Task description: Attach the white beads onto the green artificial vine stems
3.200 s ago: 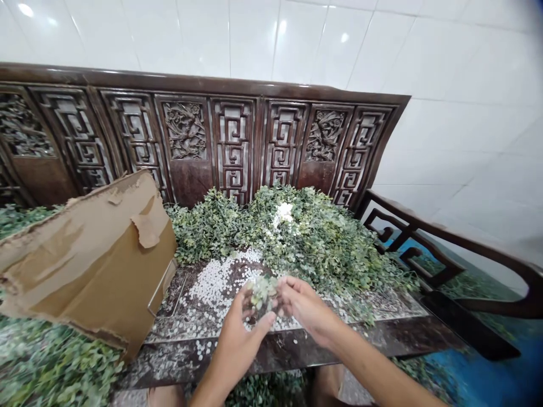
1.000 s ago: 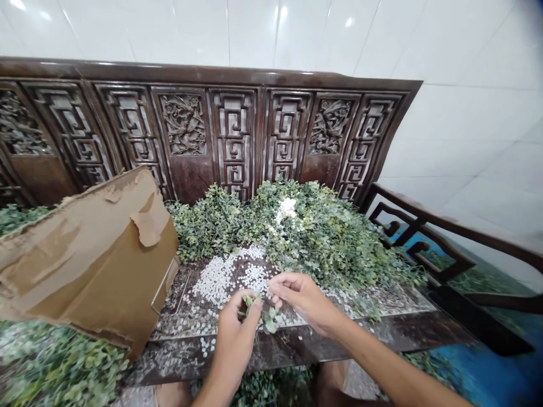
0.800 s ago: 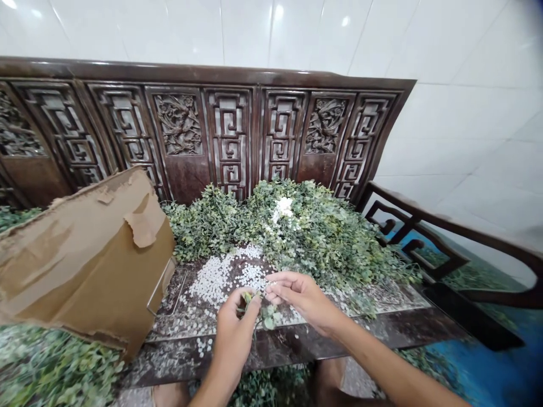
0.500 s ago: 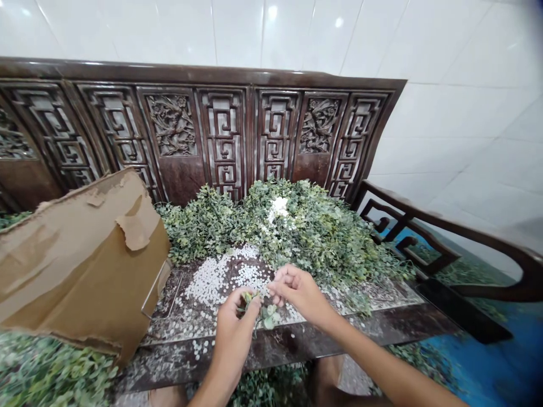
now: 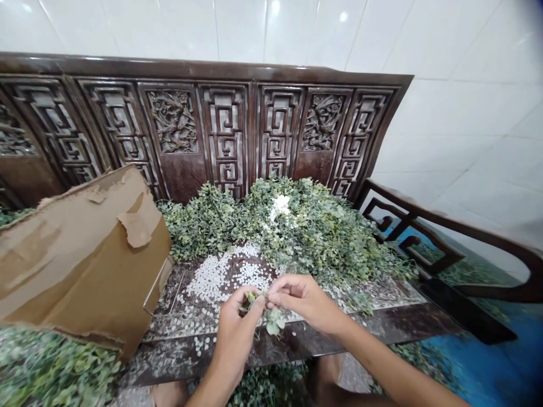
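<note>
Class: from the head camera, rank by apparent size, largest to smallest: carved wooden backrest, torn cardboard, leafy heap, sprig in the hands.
Carved wooden backrest; then torn cardboard and leafy heap, too alike to rank; smallest, the sprig.

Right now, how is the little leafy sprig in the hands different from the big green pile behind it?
The leafy sprig is tiny, while the green pile is a huge heap. The sprig has only a few leaves; the pile has countless stems tangled together. The sprig is held in the left hand; the pile lies on the carved wooden bench. Both have small, rounded green leaves.
</note>
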Demonstrator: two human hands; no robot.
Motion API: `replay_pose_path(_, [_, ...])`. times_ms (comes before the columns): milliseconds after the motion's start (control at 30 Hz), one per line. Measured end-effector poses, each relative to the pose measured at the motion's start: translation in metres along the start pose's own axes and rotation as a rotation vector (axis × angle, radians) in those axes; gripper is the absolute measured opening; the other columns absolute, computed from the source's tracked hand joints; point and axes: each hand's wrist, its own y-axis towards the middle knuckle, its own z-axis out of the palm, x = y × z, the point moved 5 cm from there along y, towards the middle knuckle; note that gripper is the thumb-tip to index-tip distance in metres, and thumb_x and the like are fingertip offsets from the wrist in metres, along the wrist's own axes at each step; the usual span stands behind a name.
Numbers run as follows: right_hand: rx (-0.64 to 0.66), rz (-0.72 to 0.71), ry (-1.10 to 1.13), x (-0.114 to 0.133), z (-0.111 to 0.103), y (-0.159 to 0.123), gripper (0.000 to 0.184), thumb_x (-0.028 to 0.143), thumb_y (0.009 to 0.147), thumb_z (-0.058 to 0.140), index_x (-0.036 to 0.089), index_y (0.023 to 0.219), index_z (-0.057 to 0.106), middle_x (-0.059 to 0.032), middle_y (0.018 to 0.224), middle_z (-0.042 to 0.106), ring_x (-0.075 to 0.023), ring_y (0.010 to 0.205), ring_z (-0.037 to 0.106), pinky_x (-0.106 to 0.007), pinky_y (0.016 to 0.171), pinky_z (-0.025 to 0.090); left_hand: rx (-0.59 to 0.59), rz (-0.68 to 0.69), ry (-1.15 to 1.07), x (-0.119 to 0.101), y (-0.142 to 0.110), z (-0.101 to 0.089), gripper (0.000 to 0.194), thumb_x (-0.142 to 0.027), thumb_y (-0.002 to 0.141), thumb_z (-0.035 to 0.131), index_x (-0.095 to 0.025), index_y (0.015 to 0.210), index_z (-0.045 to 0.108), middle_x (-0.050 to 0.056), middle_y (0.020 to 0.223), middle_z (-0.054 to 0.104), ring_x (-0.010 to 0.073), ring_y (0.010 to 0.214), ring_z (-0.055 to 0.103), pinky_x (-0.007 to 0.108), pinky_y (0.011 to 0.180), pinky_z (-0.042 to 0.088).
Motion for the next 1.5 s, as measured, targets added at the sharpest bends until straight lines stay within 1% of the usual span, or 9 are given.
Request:
replay_pose_path(67, [0.029, -0.023, 0.007, -0.001, 0.001, 0.0, 0.013, 0.03, 0.078, 0.073, 0.017, 0.079, 0.071, -0.0015, 0.073, 0.071, -0.0138, 0.069, 0.065, -0.029, 0.068, 0.051, 0.017, 0.001, 0.001, -0.001, -0.001, 0.0, 0.02, -0.037, 0.082, 0.058, -0.018, 0.077, 0.06, 0.0, 0.072, 0.059, 0.0161, 0.071, 0.051, 0.023, 0.067, 0.039])
replay_pose_path(167, [0.043, -0.028, 0.077, -0.007, 0.001, 0.002, 0.014, 0.03, 0.077, 0.074, 0.016, 0.079, 0.072, -0.0018, 0.071, 0.071, -0.0132, 0.067, 0.065, -0.028, 0.066, 0.052, 0.051, 0.0, -0.017, -0.003, -0.003, 0.001, 0.019, -0.036, 0.083, 0.057, -0.019, 0.077, 0.06, 0.0, 0.073, 0.06, 0.0158, 0.072, 0.052, 0.023, 0.068, 0.039])
replay_pose_path(367, [0.062, -0.024, 0.226, -0.017, 0.003, 0.001, 0.013, 0.028, 0.077, 0.076, 0.016, 0.075, 0.072, -0.0012, 0.071, 0.07, -0.0117, 0.066, 0.064, -0.026, 0.066, 0.049, 0.062, 0.011, -0.032, -0.003, -0.005, 0.0, 0.014, -0.032, 0.082, 0.059, -0.019, 0.078, 0.06, -0.001, 0.072, 0.059, 0.0152, 0.07, 0.05, 0.023, 0.067, 0.038])
replay_pose_path(533, [0.06, 0.019, 0.358, -0.019, 0.007, 0.0, 0.02, 0.032, 0.073, 0.079, 0.014, 0.074, 0.07, 0.0002, 0.067, 0.067, -0.0103, 0.062, 0.061, -0.024, 0.063, 0.046, 0.088, 0.023, -0.051, -0.007, -0.006, 0.001, 0.013, -0.03, 0.082, 0.059, -0.019, 0.076, 0.06, -0.001, 0.071, 0.058, 0.0144, 0.069, 0.048, 0.022, 0.066, 0.037])
replay_pose_path(633, [0.055, 0.025, 0.424, -0.018, 0.009, -0.001, 0.02, 0.032, 0.073, 0.08, 0.014, 0.074, 0.069, 0.0007, 0.066, 0.066, -0.01, 0.061, 0.06, -0.024, 0.061, 0.045, 0.093, 0.018, -0.051, -0.009, -0.006, 0.002, 0.014, -0.03, 0.082, 0.059, -0.018, 0.074, 0.06, -0.001, 0.07, 0.057, 0.0142, 0.068, 0.047, 0.022, 0.064, 0.036])
replay_pose_path(900, [0.067, 0.015, 0.415, -0.017, 0.009, 0.0, 0.022, 0.033, 0.073, 0.08, 0.014, 0.074, 0.069, 0.0009, 0.067, 0.065, -0.0099, 0.063, 0.059, -0.023, 0.061, 0.044, 0.095, 0.01, -0.033, -0.002, -0.006, 0.003, 0.017, -0.034, 0.084, 0.058, -0.018, 0.077, 0.06, 0.0, 0.072, 0.058, 0.0146, 0.069, 0.048, 0.022, 0.064, 0.036])
replay_pose_path(1167, [0.089, 0.025, 0.385, -0.018, 0.009, -0.001, 0.017, 0.029, 0.078, 0.076, 0.013, 0.076, 0.069, 0.0001, 0.067, 0.065, -0.0095, 0.062, 0.059, -0.022, 0.06, 0.044, 0.097, 0.018, 0.018, -0.007, -0.006, 0.004, 0.017, -0.033, 0.082, 0.058, -0.018, 0.073, 0.06, -0.002, 0.067, 0.054, 0.0134, 0.066, 0.044, 0.022, 0.063, 0.035])
replay_pose_path(1300, [0.093, 0.03, 0.396, -0.018, 0.008, -0.002, 0.018, 0.03, 0.078, 0.077, 0.013, 0.077, 0.069, -0.0001, 0.067, 0.066, -0.0093, 0.062, 0.06, -0.022, 0.061, 0.045, 0.103, 0.012, -0.012, -0.009, -0.007, 0.004, 0.018, -0.035, 0.082, 0.06, -0.018, 0.074, 0.061, -0.002, 0.067, 0.054, 0.013, 0.065, 0.045, 0.022, 0.062, 0.036])
replay_pose_path(1500, [0.109, 0.049, 0.516, -0.021, 0.01, -0.002, 0.019, 0.029, 0.076, 0.078, 0.013, 0.078, 0.068, 0.0008, 0.068, 0.066, -0.0077, 0.059, 0.06, -0.02, 0.059, 0.046, 0.137, -0.043, -0.109, -0.009, -0.01, 0.007, 0.023, -0.039, 0.082, 0.062, -0.018, 0.075, 0.061, -0.001, 0.069, 0.057, 0.0121, 0.065, 0.047, 0.021, 0.061, 0.038])
